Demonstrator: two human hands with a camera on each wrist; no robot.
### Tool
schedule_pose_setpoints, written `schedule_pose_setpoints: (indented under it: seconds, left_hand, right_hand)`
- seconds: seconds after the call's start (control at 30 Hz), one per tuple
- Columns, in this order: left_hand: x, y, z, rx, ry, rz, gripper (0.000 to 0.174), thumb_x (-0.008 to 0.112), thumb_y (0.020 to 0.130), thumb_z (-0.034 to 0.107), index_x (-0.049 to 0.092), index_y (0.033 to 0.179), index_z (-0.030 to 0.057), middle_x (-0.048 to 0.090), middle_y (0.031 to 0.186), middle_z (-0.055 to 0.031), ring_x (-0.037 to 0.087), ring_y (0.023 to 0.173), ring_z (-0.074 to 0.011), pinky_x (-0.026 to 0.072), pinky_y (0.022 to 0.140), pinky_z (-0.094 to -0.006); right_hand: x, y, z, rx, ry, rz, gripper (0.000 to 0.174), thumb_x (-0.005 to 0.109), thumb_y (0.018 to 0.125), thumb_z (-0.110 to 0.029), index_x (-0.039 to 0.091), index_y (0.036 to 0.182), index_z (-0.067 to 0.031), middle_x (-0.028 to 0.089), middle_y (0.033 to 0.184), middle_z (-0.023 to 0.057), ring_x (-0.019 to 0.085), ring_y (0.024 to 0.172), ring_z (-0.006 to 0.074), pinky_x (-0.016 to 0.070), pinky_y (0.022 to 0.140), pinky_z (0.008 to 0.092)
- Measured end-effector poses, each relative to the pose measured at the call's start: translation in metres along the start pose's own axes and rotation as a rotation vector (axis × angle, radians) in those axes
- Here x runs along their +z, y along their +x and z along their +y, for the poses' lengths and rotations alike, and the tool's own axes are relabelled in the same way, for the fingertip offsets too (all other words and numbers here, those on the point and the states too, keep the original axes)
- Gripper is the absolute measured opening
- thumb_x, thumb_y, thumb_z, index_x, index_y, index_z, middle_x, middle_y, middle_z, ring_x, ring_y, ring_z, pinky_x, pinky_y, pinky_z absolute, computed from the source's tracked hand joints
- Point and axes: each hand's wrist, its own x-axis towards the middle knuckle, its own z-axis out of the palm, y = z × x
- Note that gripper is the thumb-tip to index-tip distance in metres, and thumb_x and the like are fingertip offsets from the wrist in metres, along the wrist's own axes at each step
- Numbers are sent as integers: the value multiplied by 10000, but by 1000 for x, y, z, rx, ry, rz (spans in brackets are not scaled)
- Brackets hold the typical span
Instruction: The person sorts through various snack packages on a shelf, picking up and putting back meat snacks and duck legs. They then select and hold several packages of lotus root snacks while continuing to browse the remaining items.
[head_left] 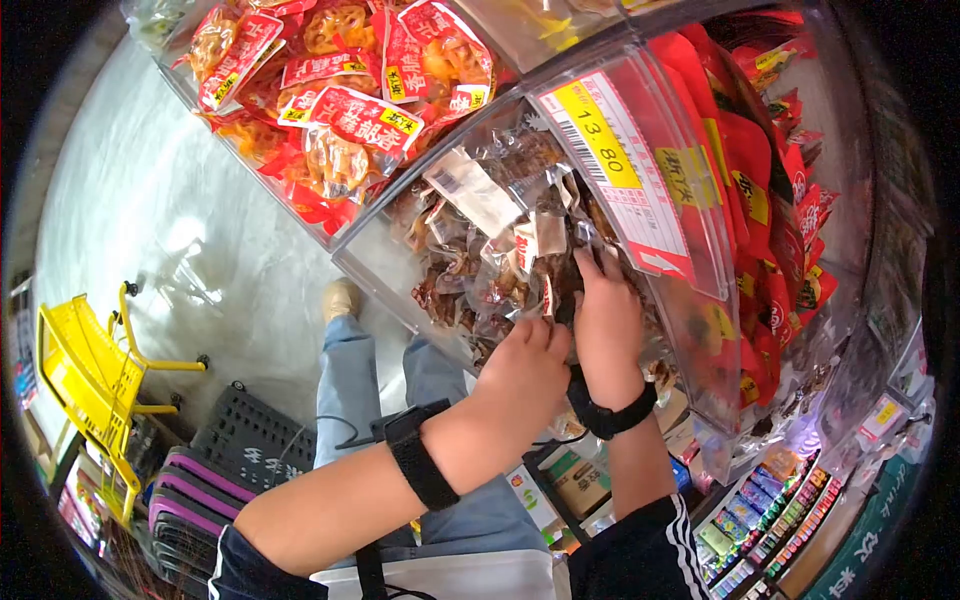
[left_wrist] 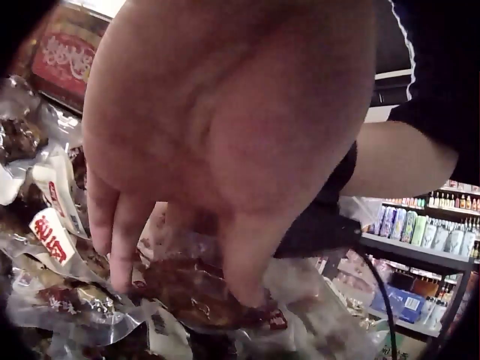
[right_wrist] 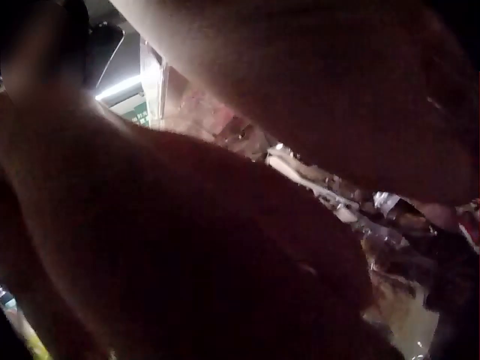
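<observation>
In the head view, a clear bin (head_left: pixel 385 285) holds many clear packets of dark brown food (head_left: pixel 465 285), some with white and red labels. My left hand (head_left: pixel 522 378) is low over this bin. The left wrist view shows that hand (left_wrist: pixel 225 127) with thumb and fingers bent down around a brown packet (left_wrist: pixel 187 289). Beside it, my right hand (head_left: pixel 607 318) reaches in with its fingers extended, touching packets near the price card. Dark, close skin fills most of the right wrist view, with shiny packets (right_wrist: pixel 397 232) behind; the right fingertips are hard to make out there.
A bin of red snack bags (head_left: pixel 350 120) adjoins at the upper left, and red packets (head_left: pixel 750 200) fill the bin at right. An upright clear divider carries a price card (head_left: pixel 600 135). A yellow cart (head_left: pixel 90 370) and stacked black baskets (head_left: pixel 240 440) stand on the floor.
</observation>
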Motion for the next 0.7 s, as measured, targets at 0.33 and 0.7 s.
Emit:
schedule_pose_setpoints:
  seconds: [0.33, 0.7]
  left_hand:
    - [13, -23, -20, 67, -167, 258, 343, 567, 702, 97, 603, 1041, 127, 494, 1137, -113, 469, 1082, -285, 506, 809, -298]
    - [22, -18, -11, 26, 25, 398, 350, 571, 719, 148, 648, 1055, 202, 498, 1088, -70, 473, 1002, -234, 500, 762, -265]
  right_hand:
    - [23, -50, 31, -112, -342, -168, 872, 749, 643, -142, 258, 1340, 40, 416, 1263, 234, 467, 1125, 362, 395, 910, 452]
    - [37, -22, 24, 124, -47, -114, 662, 582, 797, -123, 266, 1377, -81, 613, 863, 216, 613, 732, 355, 494, 638, 440]
